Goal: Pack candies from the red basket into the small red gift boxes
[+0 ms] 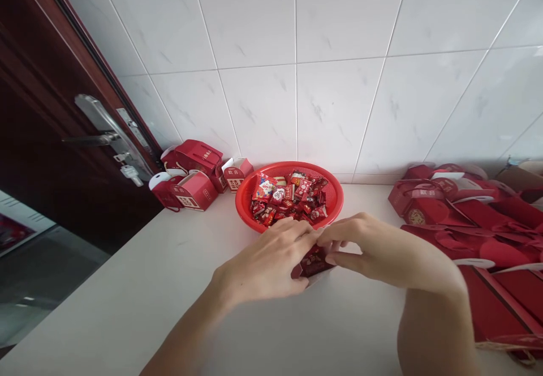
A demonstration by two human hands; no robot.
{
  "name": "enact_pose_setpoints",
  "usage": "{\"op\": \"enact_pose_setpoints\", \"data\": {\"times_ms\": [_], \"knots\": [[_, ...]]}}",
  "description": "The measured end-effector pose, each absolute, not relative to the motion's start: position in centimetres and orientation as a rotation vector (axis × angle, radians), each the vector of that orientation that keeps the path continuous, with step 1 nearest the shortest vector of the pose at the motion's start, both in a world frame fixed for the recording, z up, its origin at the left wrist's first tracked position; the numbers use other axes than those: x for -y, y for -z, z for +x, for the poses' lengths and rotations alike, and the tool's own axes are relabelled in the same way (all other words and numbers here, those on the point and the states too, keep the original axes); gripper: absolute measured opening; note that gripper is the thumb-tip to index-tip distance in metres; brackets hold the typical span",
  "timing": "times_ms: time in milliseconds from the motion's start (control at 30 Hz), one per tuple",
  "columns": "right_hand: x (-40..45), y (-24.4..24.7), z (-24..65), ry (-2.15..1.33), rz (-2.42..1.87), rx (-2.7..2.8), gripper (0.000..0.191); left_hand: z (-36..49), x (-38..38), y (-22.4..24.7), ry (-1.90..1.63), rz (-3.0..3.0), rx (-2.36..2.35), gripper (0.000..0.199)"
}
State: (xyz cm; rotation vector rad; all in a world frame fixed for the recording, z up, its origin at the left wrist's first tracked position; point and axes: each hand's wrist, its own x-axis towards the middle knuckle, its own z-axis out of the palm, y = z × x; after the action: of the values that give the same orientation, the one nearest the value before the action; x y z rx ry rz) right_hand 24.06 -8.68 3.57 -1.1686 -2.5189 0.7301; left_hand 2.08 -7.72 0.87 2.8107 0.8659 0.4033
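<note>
Both hands are around a small dark red box [314, 262] on the white table, just in front of a red plastic basket [242, 203]. My left hand [271, 260] wraps the box's left side, its thumb low at the front and its fingers at the back. My right hand [354, 246] is at the right side, thumb and fingers closed on the upper edge. The hands partly hide the box. Wrapped candies [288, 198] in red and white fill the basket.
Several red boxes [199, 190] stand at the back left by the wall. Many red boxes and flat red pieces [492, 217] cover the right side. The white table [127, 308] ends at the left, beside a dark door [51, 93] with a metal handle.
</note>
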Motion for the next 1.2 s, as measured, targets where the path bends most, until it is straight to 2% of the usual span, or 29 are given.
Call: {"op": "enact_pose_setpoints", "data": {"times_ms": [200,400,500,733,933,1000,1067,1200], "knots": [[8.7,-3.5,25.2,-0.674,-1.305,2.434,0.015,1.6,6.8,-0.4,-0.384,2.728,-0.857,0.055],[7.6,-2.7,26.0,-0.516,-1.485,2.313,0.032,-0.2,3.1,0.0,-0.421,2.361,-1.057,0.058],[7.3,-2.4,25.9,-0.614,-1.525,2.348,0.036,0.2,3.8,-0.4,-0.308,2.407,-0.896,0.072],[7.5,-2.9,25.5,-0.712,-1.614,2.408,0.033,1.7,6.6,-1.0,-0.171,2.533,-0.924,0.075],[7.0,-3.0,25.3,-0.760,-1.608,2.418,0.025,1.0,5.3,-1.1,-0.236,2.543,-1.058,0.039],[6.5,-2.9,25.1,-0.731,-1.584,2.430,0.017,0.8,5.1,-1.1,-0.238,2.520,-1.072,0.032],[5.9,-2.7,24.8,-0.707,-1.534,2.463,0.009,0.5,4.9,-1.2,-0.256,2.484,-1.081,0.043],[4.9,-2.3,24.6,-0.805,-1.294,2.481,0.026,-0.3,5.0,-1.4,-0.284,2.442,-1.084,0.080]]}}
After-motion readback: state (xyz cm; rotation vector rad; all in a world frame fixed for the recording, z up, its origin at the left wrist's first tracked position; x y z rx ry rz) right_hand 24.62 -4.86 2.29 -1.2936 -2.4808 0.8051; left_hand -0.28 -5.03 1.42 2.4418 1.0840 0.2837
